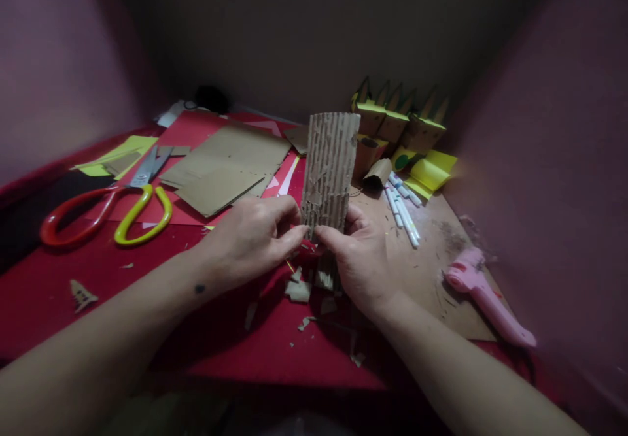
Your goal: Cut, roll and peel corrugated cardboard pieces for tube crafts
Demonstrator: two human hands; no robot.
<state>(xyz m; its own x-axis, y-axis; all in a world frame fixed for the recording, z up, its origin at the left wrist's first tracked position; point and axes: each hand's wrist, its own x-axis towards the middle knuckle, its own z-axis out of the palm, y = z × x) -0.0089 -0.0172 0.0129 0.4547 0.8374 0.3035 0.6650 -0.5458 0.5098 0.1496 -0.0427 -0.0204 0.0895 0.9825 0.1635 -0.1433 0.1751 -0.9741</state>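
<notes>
A strip of corrugated cardboard (pixel 330 165) with its ribbed flutes bared stands upright between my hands, above a red sheet. My left hand (pixel 250 236) pinches its lower left edge with thumb and forefinger. My right hand (pixel 360 259) grips the lower right edge, fingers closed on it. Small torn cardboard scraps (pixel 299 290) lie on the red sheet just below the strip.
Scissors (pixel 110 210) with red and yellow handles lie at the left beside flat cardboard sheets (pixel 223 165). At the back right stand yellow-and-brown paper crafts (pixel 392 125), with white markers (pixel 402 210) in front. A pink glue gun (pixel 483 295) rests on a brown board at the right.
</notes>
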